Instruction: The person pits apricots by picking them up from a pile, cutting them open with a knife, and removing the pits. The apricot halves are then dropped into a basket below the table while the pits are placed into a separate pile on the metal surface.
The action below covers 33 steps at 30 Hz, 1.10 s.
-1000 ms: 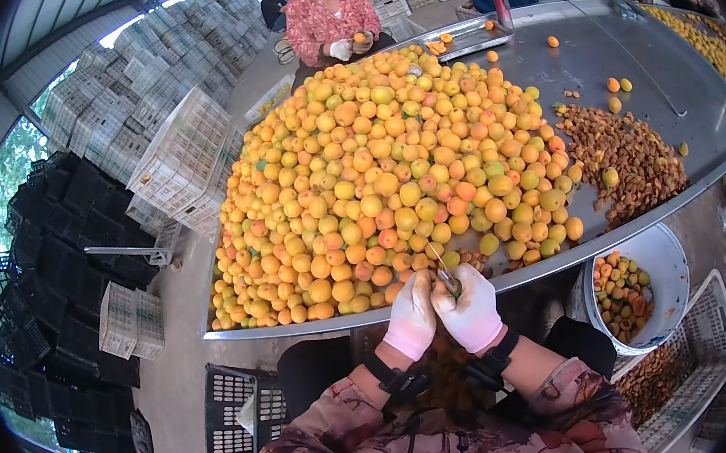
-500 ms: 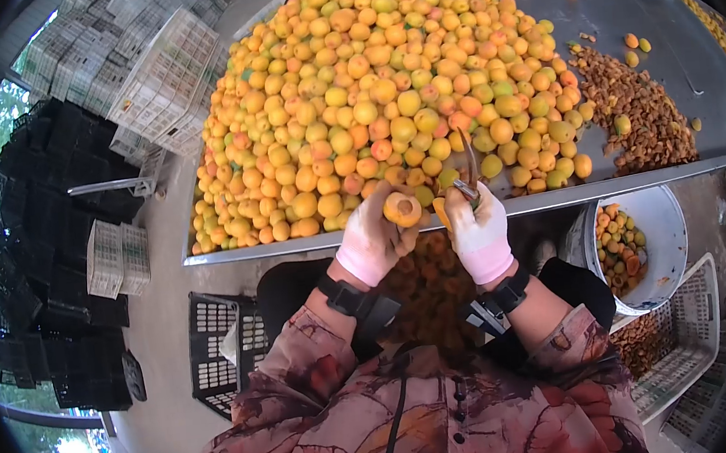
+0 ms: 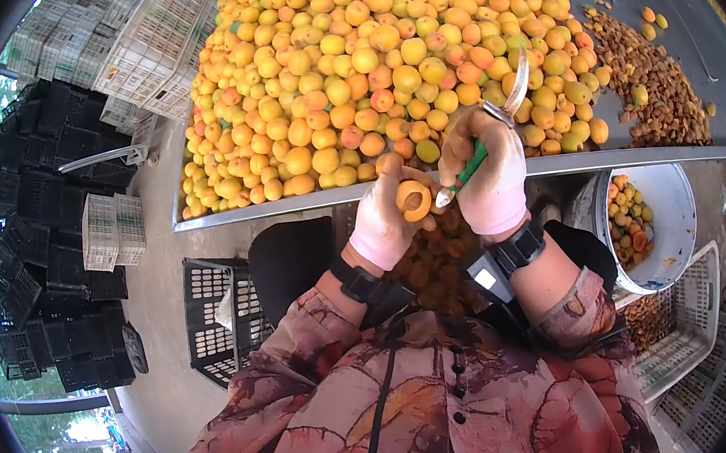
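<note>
My left hand [image 3: 385, 217], in a stained white glove with a pink cuff, is closed around a cut apricot [image 3: 414, 201]. Its cut face is turned toward me and shows a round hollow. My right hand [image 3: 494, 179], gloved alike, grips a knife with a green handle [image 3: 471, 165]. The knife's curved blade [image 3: 520, 84] points up and away over the fruit. At the handle's lower end, a small metal tip [image 3: 444, 197] sits close beside the apricot. Both hands are at the near edge of a metal table [image 3: 325, 199], below a large heap of apricots [image 3: 322, 89].
Brown apricot pits [image 3: 659, 94] lie on the table at right. A white bucket [image 3: 676, 220] of apricots stands below, beside a pale crate [image 3: 699, 306]. Apricot pieces [image 3: 434, 272] lie below my hands. A black crate [image 3: 209, 322] and stacked black crates [image 3: 53, 224] are at left.
My right hand has turned, bringing the green handle and metal tip into view beside the apricot. The orange piece beside that hand no longer shows there. The camera view has tilted slightly.
</note>
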Tool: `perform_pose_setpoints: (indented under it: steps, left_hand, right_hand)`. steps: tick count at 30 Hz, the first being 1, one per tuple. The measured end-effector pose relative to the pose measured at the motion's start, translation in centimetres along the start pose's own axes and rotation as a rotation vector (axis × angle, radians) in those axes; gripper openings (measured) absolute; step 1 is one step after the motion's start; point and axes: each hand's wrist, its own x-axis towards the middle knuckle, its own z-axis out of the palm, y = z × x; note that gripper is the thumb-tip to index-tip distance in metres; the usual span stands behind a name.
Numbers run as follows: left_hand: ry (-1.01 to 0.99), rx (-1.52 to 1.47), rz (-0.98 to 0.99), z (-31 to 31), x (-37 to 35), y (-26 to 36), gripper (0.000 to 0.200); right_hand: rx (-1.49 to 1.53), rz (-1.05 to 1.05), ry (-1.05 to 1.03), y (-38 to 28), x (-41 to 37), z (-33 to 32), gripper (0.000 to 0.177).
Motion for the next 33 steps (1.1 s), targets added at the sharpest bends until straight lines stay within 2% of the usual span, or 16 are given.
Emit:
perform_pose_setpoints:
  steps: [3,5,7,9,12,15,16,19,20,23,24,26,28,30,31,33]
  left_hand:
    - [-0.007,-0.072,-0.058,1.2,-0.4,-0.2,0.061]
    - [0.044,0.033,0.020,1.7,-0.2,-0.5,0.063]
    - [0.057,-0.132,-0.085,2.5,-0.3,-0.1,0.062]
    - [0.110,-0.138,-0.096,2.8,0.1,-0.1,0.063]
    - [0.183,-0.180,-0.140,3.3,0.4,0.2,0.064]
    - [0.214,-0.242,-0.163,3.8,1.4,0.3,0.065]
    - [0.221,-0.265,-0.170,4.0,1.7,0.2,0.066]
    - [0.192,-0.207,-0.128,4.2,2.5,0.1,0.065]
    - [0.201,-0.142,-0.094,4.1,3.1,-0.4,0.064]
    - [0.242,-0.023,-0.021,4.4,4.7,-1.0,0.063]
    - [0.263,-0.040,-0.024,5.1,5.0,-0.7,0.062]
    - [0.280,-0.032,0.031,6.0,6.0,-0.9,0.063]
    - [0.302,0.034,0.033,6.6,7.4,-1.2,0.062]
    - [0.316,0.118,0.086,6.9,8.1,-1.2,0.061]
    - [0.267,0.081,0.073,6.4,9.2,-1.9,0.058]
    - [0.230,-0.119,-0.162,8.7,6.5,2.4,0.054]
  right_hand:
    - [-0.061,-0.083,-0.028,0.4,0.1,0.0,0.031]
    - [-0.176,-0.224,-0.061,1.3,0.4,-0.3,0.029]
    - [-0.160,-0.198,0.013,1.7,0.5,-0.2,0.026]
    - [-0.152,-0.188,0.043,2.0,0.4,-0.2,0.027]
    - [-0.660,-0.553,-0.006,3.0,1.0,-1.1,0.028]
    - [-0.547,-0.480,0.112,2.4,1.2,-0.6,0.027]
    - [0.288,0.044,0.132,1.3,1.1,-0.7,0.029]
    - [0.200,0.080,0.291,0.6,1.7,0.4,0.030]
    - [0.256,0.106,0.300,0.3,1.8,0.3,0.030]
    - [0.061,-0.008,0.320,0.7,2.2,0.1,0.025]
    - [-0.127,-0.214,0.209,1.6,2.7,-0.9,0.020]
    - [-0.363,-0.390,0.259,2.3,3.0,-1.5,0.018]
    - [-0.098,-0.162,0.323,-0.1,2.6,0.2,0.011]
    - [-0.078,-0.128,0.338,-0.8,3.2,0.3,0.008]
    - [-0.068,-0.107,0.348,-1.0,3.4,0.0,0.007]
    - [-0.323,-0.373,0.285,-0.6,4.6,-1.9,0.012]
